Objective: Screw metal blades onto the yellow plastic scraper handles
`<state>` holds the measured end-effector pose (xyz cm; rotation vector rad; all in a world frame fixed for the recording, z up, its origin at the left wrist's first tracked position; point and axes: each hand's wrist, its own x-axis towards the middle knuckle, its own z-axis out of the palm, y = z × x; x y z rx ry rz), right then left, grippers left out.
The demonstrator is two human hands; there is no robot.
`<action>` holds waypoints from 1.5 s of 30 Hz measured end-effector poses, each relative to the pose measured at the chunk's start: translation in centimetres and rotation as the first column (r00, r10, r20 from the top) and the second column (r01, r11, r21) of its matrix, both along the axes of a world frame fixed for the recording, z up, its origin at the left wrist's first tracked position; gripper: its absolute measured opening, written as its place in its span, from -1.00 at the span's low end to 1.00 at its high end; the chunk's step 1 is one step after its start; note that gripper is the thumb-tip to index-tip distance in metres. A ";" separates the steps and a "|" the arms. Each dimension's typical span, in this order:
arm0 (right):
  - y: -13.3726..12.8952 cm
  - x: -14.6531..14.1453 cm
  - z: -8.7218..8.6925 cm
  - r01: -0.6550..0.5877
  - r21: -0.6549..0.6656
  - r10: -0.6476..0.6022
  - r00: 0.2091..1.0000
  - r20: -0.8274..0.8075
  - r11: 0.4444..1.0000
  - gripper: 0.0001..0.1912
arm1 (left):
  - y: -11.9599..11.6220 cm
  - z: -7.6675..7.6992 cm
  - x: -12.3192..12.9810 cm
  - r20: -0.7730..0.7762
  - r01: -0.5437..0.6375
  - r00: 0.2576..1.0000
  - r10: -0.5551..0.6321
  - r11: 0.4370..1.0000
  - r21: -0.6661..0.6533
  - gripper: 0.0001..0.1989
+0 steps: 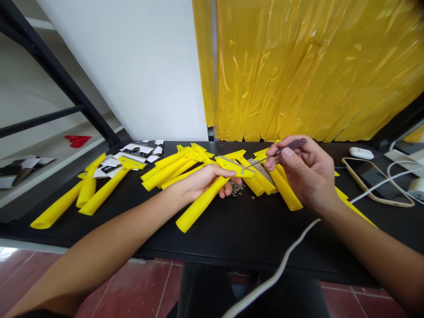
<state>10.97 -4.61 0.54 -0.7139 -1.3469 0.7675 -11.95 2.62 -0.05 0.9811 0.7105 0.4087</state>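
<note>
My left hand [207,180] is closed around the neck of a yellow scraper [202,204], a hollow handle with a wide head and a metal blade strip along it. In my right hand [306,172] is a screwdriver [291,145] with a dark purple handle, gripped between thumb and fingers. Its thin shaft points left, and the tip meets a small screw on the scraper head. Beneath my left hand lies a pile of small metal nuts or washers [236,190]. More yellow scrapers [175,165] are heaped just behind.
Several yellow scrapers [104,192] and printed cards [141,150] lie at the left of the black table [205,247]. A phone [377,179], a white earbud case [361,153] and cables are on the right. A white cable [278,269] crosses the front edge.
</note>
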 end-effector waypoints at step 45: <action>-0.1 0.1 -0.5 -0.092 0.031 0.093 0.995 -0.043 0.995 -0.90 | -1.0 0.2 0.2 -0.088 -0.029 0.995 0.052 0.969 0.245 -0.70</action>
